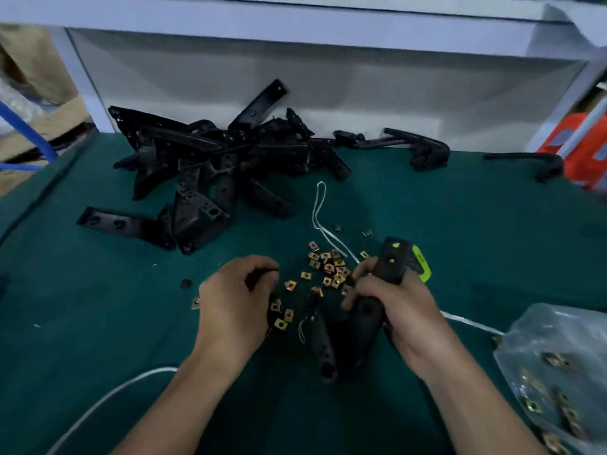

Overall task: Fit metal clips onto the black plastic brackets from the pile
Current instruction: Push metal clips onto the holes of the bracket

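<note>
The right hand (pixel 394 307) grips a black bracket (pixel 366 318), fingers and thumb wrapped round its middle. The bracket's upper end sticks out past the knuckles toward 12 o'clock, and its lower end points down toward 7 o'clock. Just beside that upper end, at 2 o'clock from the hand, a yellow-green piece (pixel 423 266) shows; I cannot tell what it is.

The left hand (pixel 236 300) hovers knuckles up with its fingers curled down over the table (pixel 98 290). Something dark sits under the fingertips, but I cannot tell whether the hand holds it.

Between the 2 hands and spreading toward 12 o'clock lie the loose clips (pixel 328 267), small brass-coloured squares, some touching each other. A few more lie just under the left hand's fingers. A 2nd bracket (pixel 323 351) lies flat on the table between the wrists.

The pile (pixel 213 165) of black brackets is heaped at 11 o'clock, well apart from the hands, up against a white shelf (pixel 295 24). 2 stray brackets (pixel 417 149) lie at 1 o'clock. A white cord (pixel 319 205) runs from the pile's edge down into the clips. At 4 o'clock sits a clear bag (pixel 558 339) with more clips inside.
</note>
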`<state>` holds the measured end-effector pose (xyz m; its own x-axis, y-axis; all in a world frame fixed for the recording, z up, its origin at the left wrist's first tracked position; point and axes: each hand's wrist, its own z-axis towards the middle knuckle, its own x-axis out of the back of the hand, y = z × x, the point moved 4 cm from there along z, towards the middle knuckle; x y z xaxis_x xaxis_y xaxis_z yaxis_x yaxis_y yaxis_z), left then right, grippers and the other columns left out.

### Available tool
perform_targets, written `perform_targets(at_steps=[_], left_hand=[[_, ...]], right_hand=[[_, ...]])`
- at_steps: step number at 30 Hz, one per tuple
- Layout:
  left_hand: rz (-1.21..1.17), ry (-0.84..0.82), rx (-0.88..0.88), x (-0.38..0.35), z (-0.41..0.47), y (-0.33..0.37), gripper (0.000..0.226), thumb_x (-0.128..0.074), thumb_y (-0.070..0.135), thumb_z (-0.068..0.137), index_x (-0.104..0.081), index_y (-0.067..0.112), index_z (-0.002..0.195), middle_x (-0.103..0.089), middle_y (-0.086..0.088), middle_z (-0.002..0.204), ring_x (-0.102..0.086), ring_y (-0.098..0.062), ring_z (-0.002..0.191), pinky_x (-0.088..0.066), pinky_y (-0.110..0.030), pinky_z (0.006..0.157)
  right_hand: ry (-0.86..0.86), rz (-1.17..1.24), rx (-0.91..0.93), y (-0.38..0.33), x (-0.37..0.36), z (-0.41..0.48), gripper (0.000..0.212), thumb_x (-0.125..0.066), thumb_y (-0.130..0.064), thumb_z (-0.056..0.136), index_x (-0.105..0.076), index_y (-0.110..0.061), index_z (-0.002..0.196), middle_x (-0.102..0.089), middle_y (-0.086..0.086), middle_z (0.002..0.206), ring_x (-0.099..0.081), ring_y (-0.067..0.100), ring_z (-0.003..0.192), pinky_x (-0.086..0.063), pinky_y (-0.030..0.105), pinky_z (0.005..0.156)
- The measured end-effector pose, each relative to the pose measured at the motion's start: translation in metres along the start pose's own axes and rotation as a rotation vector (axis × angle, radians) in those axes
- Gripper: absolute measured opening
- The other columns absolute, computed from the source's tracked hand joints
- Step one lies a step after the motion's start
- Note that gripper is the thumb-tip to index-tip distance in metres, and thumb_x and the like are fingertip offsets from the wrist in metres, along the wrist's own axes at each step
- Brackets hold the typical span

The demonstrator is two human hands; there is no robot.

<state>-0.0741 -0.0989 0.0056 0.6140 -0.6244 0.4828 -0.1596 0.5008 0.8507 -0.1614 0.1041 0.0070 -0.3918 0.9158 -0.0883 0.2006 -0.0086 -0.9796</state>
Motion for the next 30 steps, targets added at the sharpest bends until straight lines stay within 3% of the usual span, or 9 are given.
perform_targets(at_steps=[3, 6, 8, 12, 15, 18, 22, 26, 30], left_hand=[[0.011, 0.010, -0.067, -0.001, 0.000, 0.002, 0.035, -0.075, 0.000, 0.085, -0.073, 0.035, 0.079, -0.068, 0.021, 0.087, -0.062, 0.007, 0.088, -0.040, 0.001, 0.072], [0.011, -0.012, -0.078, -0.003, 0.001, 0.002, 0.035, -0.070, 0.000, 0.089, -0.075, 0.035, 0.087, -0.063, 0.026, 0.098, -0.060, 0.007, 0.092, -0.039, 0.000, 0.074], [0.033, -0.040, -0.081, -0.006, 0.001, 0.000, 0.035, -0.065, 0.003, 0.094, -0.073, 0.037, 0.091, -0.060, 0.027, 0.102, -0.058, 0.006, 0.095, -0.039, -0.001, 0.074], [0.115, -0.065, -0.091, -0.007, 0.001, -0.002, 0.034, -0.058, 0.007, 0.099, -0.072, 0.037, 0.093, -0.057, 0.025, 0.102, -0.055, 0.006, 0.095, -0.039, -0.004, 0.068], [0.173, -0.083, -0.106, -0.009, 0.001, -0.003, 0.029, -0.056, 0.008, 0.100, -0.074, 0.031, 0.097, -0.056, 0.022, 0.102, -0.056, 0.004, 0.092, -0.039, -0.006, 0.072], [0.205, -0.120, -0.120, -0.011, 0.002, -0.002, 0.023, -0.057, 0.013, 0.100, -0.074, 0.028, 0.095, -0.060, 0.017, 0.094, -0.058, -0.001, 0.086, -0.045, -0.019, 0.074], [0.270, -0.129, -0.130, -0.013, 0.000, 0.001, 0.016, -0.066, 0.017, 0.096, -0.077, 0.029, 0.096, -0.062, 0.015, 0.087, -0.059, -0.006, 0.079, -0.051, -0.031, 0.075], [0.268, -0.086, -0.155, -0.011, -0.002, 0.003, 0.025, -0.071, 0.009, 0.091, -0.078, 0.027, 0.105, -0.065, 0.017, 0.092, -0.061, -0.008, 0.081, -0.053, -0.030, 0.079], [0.275, -0.072, -0.165, -0.011, -0.004, 0.003, 0.031, -0.068, 0.005, 0.089, -0.077, 0.026, 0.110, -0.067, 0.019, 0.104, -0.060, -0.007, 0.091, -0.050, -0.025, 0.087]], right_hand=[[-0.017, -0.320, 0.060, 0.001, -0.002, -0.001, 0.009, -0.066, -0.029, 0.074, -0.068, -0.020, 0.073, -0.073, 0.008, 0.069, -0.065, 0.018, 0.065, -0.051, 0.038, 0.070], [0.092, -0.693, 0.191, -0.002, -0.002, -0.003, 0.025, -0.068, -0.043, 0.072, -0.061, -0.020, 0.070, -0.066, -0.009, 0.061, -0.055, 0.006, 0.053, -0.042, 0.017, 0.051], [0.185, -0.798, 0.274, -0.006, -0.003, -0.006, 0.026, -0.074, -0.043, 0.075, -0.056, -0.024, 0.073, -0.061, -0.012, 0.060, -0.052, 0.005, 0.052, -0.038, 0.015, 0.046], [0.364, -0.985, 0.325, -0.014, -0.005, -0.013, 0.037, -0.071, -0.052, 0.081, -0.057, -0.045, 0.115, -0.064, -0.025, 0.076, -0.058, 0.004, 0.070, -0.044, 0.025, 0.065], [0.451, -0.965, 0.470, -0.022, -0.005, -0.019, 0.025, -0.070, -0.042, 0.085, -0.066, -0.039, 0.110, -0.062, -0.025, 0.082, -0.051, 0.001, 0.079, -0.038, 0.014, 0.069], [0.346, -0.909, 0.556, -0.020, -0.011, -0.020, 0.025, -0.075, -0.017, 0.082, -0.075, -0.032, 0.102, -0.062, -0.020, 0.086, -0.052, 0.001, 0.092, -0.035, 0.002, 0.082], [0.127, -1.122, 0.490, -0.009, -0.026, -0.013, 0.033, -0.069, -0.019, 0.084, -0.073, -0.032, 0.113, -0.069, -0.016, 0.103, -0.050, 0.013, 0.104, -0.035, 0.026, 0.095], [0.069, -1.485, 0.411, -0.003, -0.038, -0.005, 0.047, -0.061, -0.026, 0.086, -0.057, -0.035, 0.132, -0.059, -0.012, 0.120, -0.056, 0.017, 0.105, -0.029, 0.033, 0.090], [0.131, -1.306, 0.395, -0.005, -0.040, -0.001, 0.037, -0.057, -0.014, 0.088, -0.062, -0.029, 0.121, -0.063, -0.009, 0.111, -0.056, 0.015, 0.096, -0.030, 0.028, 0.084]])
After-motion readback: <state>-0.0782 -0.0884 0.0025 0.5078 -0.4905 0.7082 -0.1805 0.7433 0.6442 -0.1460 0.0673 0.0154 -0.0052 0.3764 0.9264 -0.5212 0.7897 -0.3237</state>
